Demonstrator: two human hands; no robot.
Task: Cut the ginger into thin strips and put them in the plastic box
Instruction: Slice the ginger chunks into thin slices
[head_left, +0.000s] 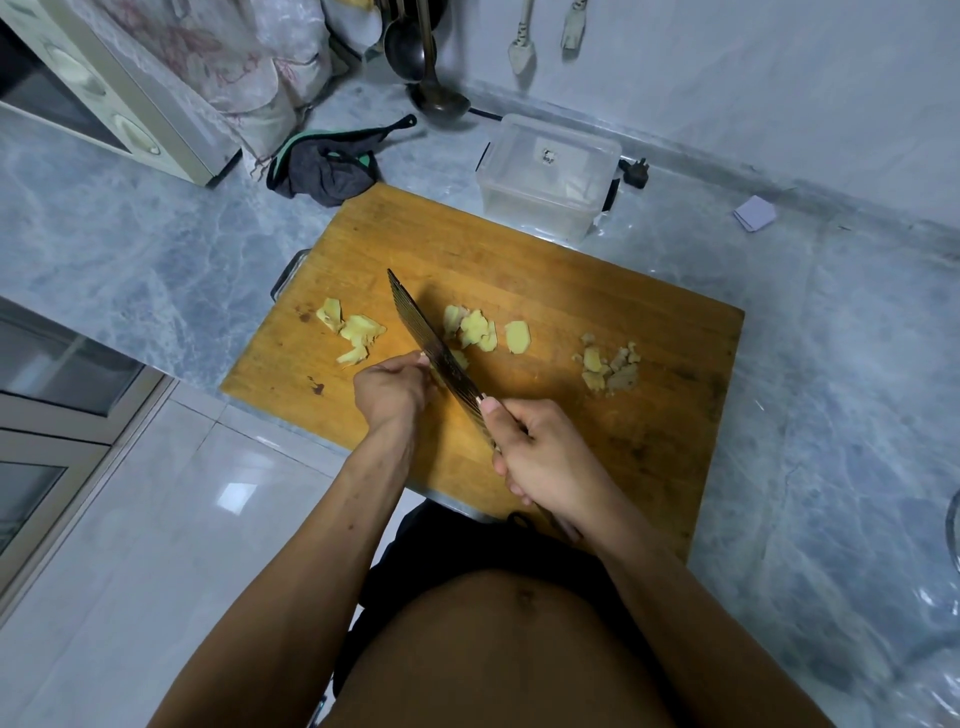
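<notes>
On the cutting board (545, 270), my right hand (545, 457) is wrapped round the cleaver (431, 343) handle, thumb laid along the blade's spine. My left hand (389, 389) has fingers curled down, pinning a small bit of ginger against the blade's left face; that piece is mostly hidden, so can't say its shape

Ginger slices (475, 330) lie just right of the blade, more slices (350, 330) to its left, and a pile of trimmings (608, 366) sits well apart toward the board's right side. No thin strips visible yet, so I judge we're at slicing stage

Plastic box (548, 174) stands lidless at the board's far edge, looks empty

Handling, my read: ginger is light, stiff, fibrous, and wet on cut faces, so slices will likely slide when stacked. Best to hold from the top with knuckles to the blade and fingertips tucked back. Strips will be small and sticky, easier scooped on the flat blade than pinched
</notes>
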